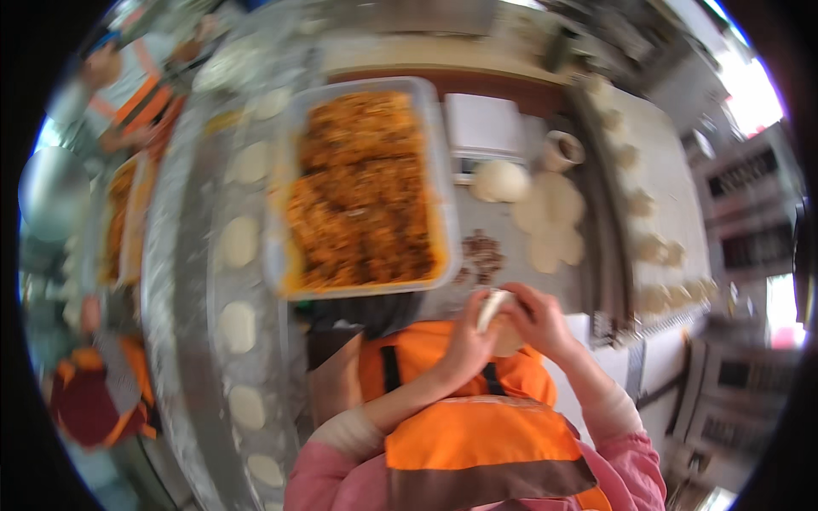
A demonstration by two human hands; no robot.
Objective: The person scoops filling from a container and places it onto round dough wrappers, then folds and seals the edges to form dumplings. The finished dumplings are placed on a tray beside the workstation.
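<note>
Close in front of my orange apron, both hands work on one piece of pale dough [492, 310], folded or cupped, its inside hidden from me. My left hand [467, 342] is closed round its left side. From the other side my right hand [542, 318] grips it with bent fingers. Just beyond the hands lie small brown bits [482, 255] on the metal table. Past them are flat dough rounds [545, 217], overlapping, and a smooth dough ball [500, 181]. To the left stands a clear plastic tub [445, 200] full of orange shredded filling [362, 187].
A white scale [484, 126] and a small cup-like container [562, 151] stand further back. Along the left runs a metal strip with several dough discs [239, 327]. A tray [669, 170] with several dough pieces borders the right. Two people work at the far left.
</note>
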